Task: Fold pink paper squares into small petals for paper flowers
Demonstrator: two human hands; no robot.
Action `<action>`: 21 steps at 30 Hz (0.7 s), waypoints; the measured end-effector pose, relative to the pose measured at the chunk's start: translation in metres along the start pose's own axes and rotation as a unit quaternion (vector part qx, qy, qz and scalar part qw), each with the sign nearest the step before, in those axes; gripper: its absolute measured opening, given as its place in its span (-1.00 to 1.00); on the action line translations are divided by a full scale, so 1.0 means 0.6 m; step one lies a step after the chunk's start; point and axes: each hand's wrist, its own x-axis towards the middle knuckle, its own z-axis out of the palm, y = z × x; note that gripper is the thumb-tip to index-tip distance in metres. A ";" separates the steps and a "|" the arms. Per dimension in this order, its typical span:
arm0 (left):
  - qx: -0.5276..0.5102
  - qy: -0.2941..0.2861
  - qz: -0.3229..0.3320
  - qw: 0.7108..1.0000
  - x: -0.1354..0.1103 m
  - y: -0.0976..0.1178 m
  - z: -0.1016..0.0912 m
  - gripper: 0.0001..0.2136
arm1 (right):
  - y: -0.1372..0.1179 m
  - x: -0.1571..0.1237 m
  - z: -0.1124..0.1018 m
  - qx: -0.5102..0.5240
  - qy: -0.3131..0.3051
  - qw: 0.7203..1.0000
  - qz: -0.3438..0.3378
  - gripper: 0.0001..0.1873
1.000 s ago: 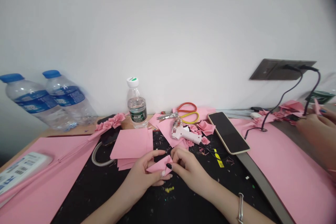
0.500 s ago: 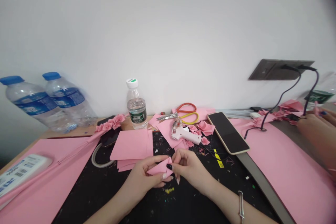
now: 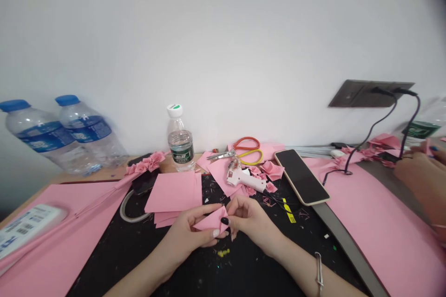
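A small folded piece of pink paper (image 3: 211, 221) is held between both hands above the black mat (image 3: 167, 264). My left hand (image 3: 188, 231) grips its left side, thumb on the near face and fingers behind. At the right corner, my right hand (image 3: 249, 221) pinches the paper between thumb and fingers. Just beyond the left hand lies a stack of pink paper squares (image 3: 172, 192). Behind the right hand rests a pale glue gun (image 3: 245, 180), with several folded pink paper flowers (image 3: 272, 170) and scissors (image 3: 248, 151) around it.
A phone (image 3: 302, 177) lies right of the glue gun. Water bottles (image 3: 180, 144) stand along the wall. A roll of tape (image 3: 130, 211) sits left of the paper stack. Large pink sheets (image 3: 376, 222) cover both sides. At far right, another person's hand (image 3: 420, 171) is at work.
Both hands keep the same hold on the folded paper, with only slight finger movement at its right corner. The whole view has shifted very slightly.
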 end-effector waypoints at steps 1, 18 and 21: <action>0.001 0.001 0.000 1.000 0.000 0.000 0.000 -0.51 | -0.001 0.000 0.000 -0.001 -0.004 1.000 0.000 -0.68; 0.018 -0.029 -0.002 0.999 -0.002 -0.002 -0.008 -0.53 | -0.002 -0.008 0.012 -0.103 0.029 0.993 -0.045 -0.73; 0.017 -0.026 -0.005 1.000 -0.003 0.000 -0.006 -0.52 | -0.002 -0.010 0.014 -0.104 0.035 0.993 -0.055 -0.73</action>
